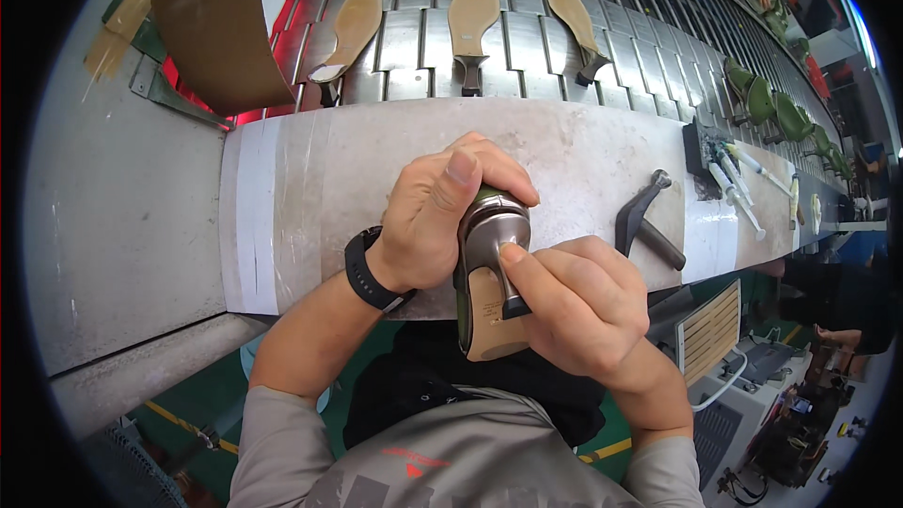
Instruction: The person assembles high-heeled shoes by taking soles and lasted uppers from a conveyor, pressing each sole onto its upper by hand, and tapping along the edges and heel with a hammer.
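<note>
Green upper on a high-heeled shoe (482, 301), held sole-up at the table's (376, 132) near edge. Left hand (425, 212) clasps its back; right hand (585, 306) grips the metallic heel (491, 235). Heel appears in position; whether it is fixed, cannot tell. Hammer (642, 214) lies untouched toward the right edge.

Grey short-sleeved shirt (461, 456), black wristband (361, 277)

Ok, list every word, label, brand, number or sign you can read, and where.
Held shoe, sole: print too small to read.
Grey shirt, chest: red emblem and lettering, not transcribed.
Same shirt, lower: large dark block shapes, cut off, unreadable.
Middle shoe on conveyor: tiny mark, unreadable.
</note>
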Demonstrator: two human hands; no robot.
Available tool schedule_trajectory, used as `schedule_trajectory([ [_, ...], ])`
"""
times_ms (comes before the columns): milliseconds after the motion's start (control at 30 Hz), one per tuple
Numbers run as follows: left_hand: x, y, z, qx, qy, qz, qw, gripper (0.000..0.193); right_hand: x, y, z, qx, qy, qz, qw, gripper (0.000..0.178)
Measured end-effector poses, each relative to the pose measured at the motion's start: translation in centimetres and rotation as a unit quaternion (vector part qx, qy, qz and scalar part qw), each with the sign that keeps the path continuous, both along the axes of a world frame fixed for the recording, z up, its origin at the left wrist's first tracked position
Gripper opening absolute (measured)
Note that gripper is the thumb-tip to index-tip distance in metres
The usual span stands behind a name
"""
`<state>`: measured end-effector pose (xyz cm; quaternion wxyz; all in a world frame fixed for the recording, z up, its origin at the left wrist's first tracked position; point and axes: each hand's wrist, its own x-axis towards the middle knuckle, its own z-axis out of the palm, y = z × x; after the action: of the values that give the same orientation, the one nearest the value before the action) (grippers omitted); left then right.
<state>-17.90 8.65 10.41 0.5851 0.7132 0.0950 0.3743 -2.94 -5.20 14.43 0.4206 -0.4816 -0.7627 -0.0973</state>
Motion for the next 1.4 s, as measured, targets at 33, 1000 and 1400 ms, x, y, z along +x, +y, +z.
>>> schedule_trajectory([
  [33,0.0,0.0,0.0,0.003,-0.001,-0.002,1.0,0.08,0.0,0.1,-0.1,0.004,0.0,0.001,1.0,0.054],
  [1000,4.0,2.6,0.5,-0.093,0.082,0.086,0.989,0.032,2.8,3.0,-1.4,-0.418,0.446,-0.005,0.792,0.037],
  [1400,3.8,1.9,0.2,-0.068,0.071,0.117,0.988,0.035,2.7,3.0,1.2,-0.455,0.271,-0.139,0.837,0.034],
])
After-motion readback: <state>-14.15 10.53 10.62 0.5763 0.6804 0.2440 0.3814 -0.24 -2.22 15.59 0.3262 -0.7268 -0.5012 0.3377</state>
